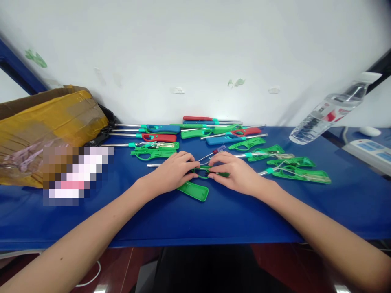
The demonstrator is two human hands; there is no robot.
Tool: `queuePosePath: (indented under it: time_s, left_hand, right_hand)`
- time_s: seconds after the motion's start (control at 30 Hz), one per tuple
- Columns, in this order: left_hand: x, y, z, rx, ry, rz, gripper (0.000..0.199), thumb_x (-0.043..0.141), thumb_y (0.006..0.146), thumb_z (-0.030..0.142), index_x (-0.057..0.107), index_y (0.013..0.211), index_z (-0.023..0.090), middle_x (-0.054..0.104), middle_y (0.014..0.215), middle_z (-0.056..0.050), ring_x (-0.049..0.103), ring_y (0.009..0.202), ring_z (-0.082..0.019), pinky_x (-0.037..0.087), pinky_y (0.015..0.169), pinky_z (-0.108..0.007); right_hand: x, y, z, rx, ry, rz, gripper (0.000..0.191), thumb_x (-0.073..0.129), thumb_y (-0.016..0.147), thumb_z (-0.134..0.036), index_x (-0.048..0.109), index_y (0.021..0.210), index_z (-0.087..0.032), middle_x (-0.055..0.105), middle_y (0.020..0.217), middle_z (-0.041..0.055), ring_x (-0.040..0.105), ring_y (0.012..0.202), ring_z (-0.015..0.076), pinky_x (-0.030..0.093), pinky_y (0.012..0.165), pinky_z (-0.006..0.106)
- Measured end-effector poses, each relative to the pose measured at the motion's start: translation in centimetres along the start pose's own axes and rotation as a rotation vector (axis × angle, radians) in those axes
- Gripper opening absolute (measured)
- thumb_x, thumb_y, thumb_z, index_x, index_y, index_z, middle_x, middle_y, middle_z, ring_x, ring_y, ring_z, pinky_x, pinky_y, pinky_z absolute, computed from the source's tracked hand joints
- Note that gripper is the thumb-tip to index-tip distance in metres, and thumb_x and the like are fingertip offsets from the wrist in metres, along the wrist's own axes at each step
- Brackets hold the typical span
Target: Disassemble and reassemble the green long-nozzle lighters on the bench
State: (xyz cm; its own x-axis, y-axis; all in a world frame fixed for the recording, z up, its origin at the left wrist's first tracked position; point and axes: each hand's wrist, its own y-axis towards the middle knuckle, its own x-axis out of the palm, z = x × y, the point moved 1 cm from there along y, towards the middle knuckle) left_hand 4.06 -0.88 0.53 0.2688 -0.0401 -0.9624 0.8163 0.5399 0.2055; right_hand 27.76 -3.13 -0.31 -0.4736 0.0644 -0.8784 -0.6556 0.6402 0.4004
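Note:
Near the middle of the blue table, my left hand [179,170] and my right hand [233,171] face each other over a green lighter casing [202,172]. Fingers of both hands pinch its ends, and a metal tube [153,165] sticks out to the left of my left hand. Just below lies a loose green casing half [195,191], its hollow side up. A small screwdriver [219,149] with a clear and red handle rests behind my hands. Small parts between my fingertips are too tiny to make out.
Assembled lighters [159,137] in red, blue and green lie along the wall. Opened green lighters [301,174] are at the right. A taped cardboard box [51,134] stands left; a water bottle [328,112] and a white device [371,152] are at the right.

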Motion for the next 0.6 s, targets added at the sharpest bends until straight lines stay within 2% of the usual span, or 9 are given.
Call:
queuePosePath:
  time_s: [0.2,0.37,0.6]
  left_hand:
    - [-0.2,0.05,0.39,-0.008,0.05,-0.03,0.023,0.053,0.098,0.028,0.062,0.117,0.017,0.058,0.111,-0.01,0.052,0.107,-0.024,0.045,0.095,-0.039]
    - [-0.1,0.12,0.79,-0.001,0.077,0.002,0.023,0.055,0.096,0.029,0.062,0.114,0.016,0.059,0.109,-0.01,0.054,0.105,-0.025,0.046,0.094,-0.04]
    - [0.2,0.11,0.68,-0.023,0.031,0.078,0.025,0.059,0.094,0.032,0.062,0.111,0.014,0.061,0.103,-0.01,0.055,0.101,-0.024,0.047,0.092,-0.039]
  right_hand:
    - [-0.26,0.34,-0.13,-0.048,-0.022,-0.005,0.018,0.061,0.092,-0.026,0.078,0.092,-0.019,0.072,0.103,0.008,0.064,0.1,0.0241,0.048,0.103,0.047]
    - [-0.17,0.67,-0.78,-0.121,-0.075,0.044,0.02,0.059,0.093,-0.025,0.076,0.088,-0.017,0.073,0.098,0.0094,0.065,0.098,0.0257,0.054,0.095,0.047]
    - [0.0,0.42,-0.79,-0.057,-0.082,0.08,0.018,0.059,0.093,-0.025,0.075,0.093,-0.017,0.071,0.101,0.0115,0.065,0.097,0.0264,0.054,0.093,0.048]
